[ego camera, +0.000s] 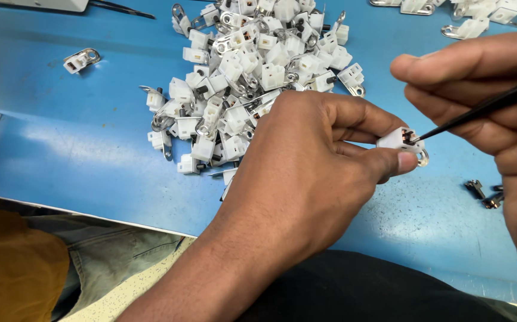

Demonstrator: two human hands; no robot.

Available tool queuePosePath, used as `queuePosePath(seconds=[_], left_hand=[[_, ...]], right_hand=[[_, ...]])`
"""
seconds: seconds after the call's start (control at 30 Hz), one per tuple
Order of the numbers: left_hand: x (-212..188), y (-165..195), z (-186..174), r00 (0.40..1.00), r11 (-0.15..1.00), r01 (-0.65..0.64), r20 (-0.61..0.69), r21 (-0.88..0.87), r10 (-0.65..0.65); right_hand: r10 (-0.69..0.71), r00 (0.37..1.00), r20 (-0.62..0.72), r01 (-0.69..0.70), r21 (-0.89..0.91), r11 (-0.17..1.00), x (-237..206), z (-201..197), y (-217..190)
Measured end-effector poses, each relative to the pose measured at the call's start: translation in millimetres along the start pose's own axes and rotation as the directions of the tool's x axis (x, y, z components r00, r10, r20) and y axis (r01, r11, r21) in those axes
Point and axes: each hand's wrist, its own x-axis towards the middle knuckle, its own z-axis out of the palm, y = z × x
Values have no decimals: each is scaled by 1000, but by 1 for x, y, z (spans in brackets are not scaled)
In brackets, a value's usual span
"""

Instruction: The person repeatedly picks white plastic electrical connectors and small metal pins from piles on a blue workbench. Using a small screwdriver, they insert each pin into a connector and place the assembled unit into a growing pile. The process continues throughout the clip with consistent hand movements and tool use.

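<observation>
A small white plastic connector housing (pixel 399 139) with a metal ring tab is being pinched between the thumb and fingers of the left hand (pixel 306 173), above the blue table (pixel 79 161), toward its right side. The right hand (pixel 485 89) is gripping thin black tweezers (pixel 479 110), whose tip is entering the open face of the housing. Behind the left hand, a big pile of similar white housings (pixel 252 77) is lying, and small metal contacts (pixel 484 194) are resting near the right edge. The tweezers tip may slip and bend the inside metal part if the housing is turning in the fingers.
</observation>
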Motion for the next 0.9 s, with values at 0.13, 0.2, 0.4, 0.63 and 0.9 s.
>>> queuePosePath(seconds=[0.13, 0.2, 0.4, 0.63, 0.9], left_hand=[[-1, 5, 0, 1000, 998, 4, -17, 58, -3], [-2, 6, 1, 999, 998, -20, -31, 66, 22], [-6, 11, 0, 1000, 1000, 6, -16, 22, -5], [1, 4, 4, 999, 998, 46, -8, 39, -45], [25, -24, -52, 918, 930, -85, -335, 358, 213]], right_hand=[[19, 1000, -16, -19, -1, 1000, -4, 2, -2], [-5, 1000, -29, 4, -33, 999, -2, 6, -10], [-131, 990, -50, 117, -215, 970, 6, 21, -42], [-65, 998, -2, 65, -8, 998, -4, 12, 13], [240, 950, -202, -274, -166, 947, 42, -31, 204]])
